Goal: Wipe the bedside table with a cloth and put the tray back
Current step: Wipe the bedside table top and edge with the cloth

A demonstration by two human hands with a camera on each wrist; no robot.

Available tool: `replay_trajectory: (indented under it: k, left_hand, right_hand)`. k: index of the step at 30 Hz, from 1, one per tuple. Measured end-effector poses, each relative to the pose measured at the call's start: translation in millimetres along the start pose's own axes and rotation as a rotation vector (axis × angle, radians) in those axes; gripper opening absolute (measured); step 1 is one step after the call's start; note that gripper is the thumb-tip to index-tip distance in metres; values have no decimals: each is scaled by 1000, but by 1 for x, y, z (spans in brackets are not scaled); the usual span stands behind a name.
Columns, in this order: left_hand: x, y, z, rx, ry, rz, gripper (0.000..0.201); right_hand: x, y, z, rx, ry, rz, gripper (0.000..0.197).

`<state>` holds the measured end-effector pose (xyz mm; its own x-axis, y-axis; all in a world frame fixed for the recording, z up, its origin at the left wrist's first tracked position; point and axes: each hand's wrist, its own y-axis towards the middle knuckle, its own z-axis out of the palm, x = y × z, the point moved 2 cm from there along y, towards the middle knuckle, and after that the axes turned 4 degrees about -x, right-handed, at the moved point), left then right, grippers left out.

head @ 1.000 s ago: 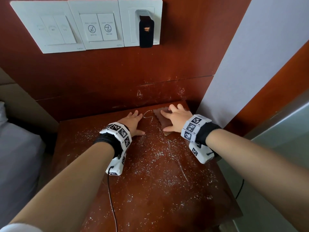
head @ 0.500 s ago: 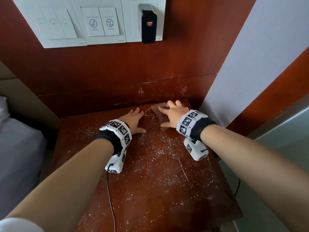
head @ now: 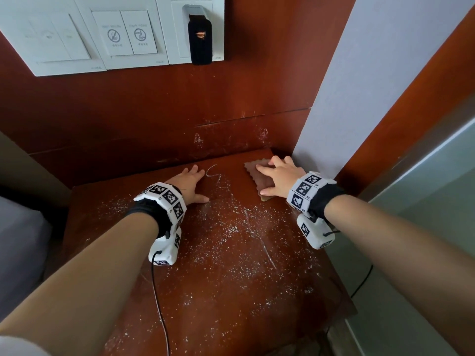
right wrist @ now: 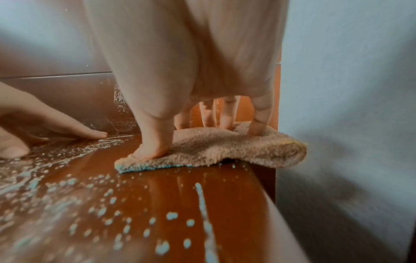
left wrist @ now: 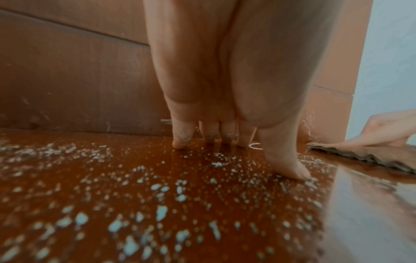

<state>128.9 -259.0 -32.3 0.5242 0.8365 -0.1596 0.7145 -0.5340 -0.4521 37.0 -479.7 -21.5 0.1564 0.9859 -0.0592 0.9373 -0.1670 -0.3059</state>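
The reddish wooden bedside table (head: 226, 291) is strewn with white crumbs (head: 231, 232). A brown fluffy cloth (head: 254, 173) (right wrist: 225, 147) lies at its far right corner against the wall, one end hanging past the table's right edge. My right hand (head: 279, 176) (right wrist: 198, 128) presses flat on the cloth with spread fingers. My left hand (head: 189, 182) (left wrist: 225, 142) rests flat on the bare tabletop, left of the cloth, fingertips near the back panel. No tray is in view.
A wooden back panel (head: 154, 124) carries white switch plates (head: 102, 34) and a black card holder (head: 200, 39). A pale wall (head: 372, 86) stands tight to the table's right side. A bed (head: 18, 253) lies left. Cables (head: 159, 291) trail from both wrist cameras.
My right hand has slid the cloth rightward into the far right corner, leaving a wiped strip. The left hand has stayed in place.
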Motion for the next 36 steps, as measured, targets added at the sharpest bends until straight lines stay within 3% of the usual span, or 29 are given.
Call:
replay_trajectory:
  k: [8, 13, 21, 36]
  left_hand:
    - [-2, -5, 2, -18, 8, 6, 87]
    - [-2, -7, -2, -8, 1, -11, 90]
    - [37, -31, -10, -85, -48, -112, 76]
    - [45, -27, -2, 6, 26, -203, 82]
  right_hand:
    - [11, -18, 8, -23, -35, 4, 71]
    - [34, -8, 2, -25, -42, -21, 73]
    - [72, 24, -9, -19, -42, -93, 73]
    - [84, 46, -18, -12, -26, -111, 73]
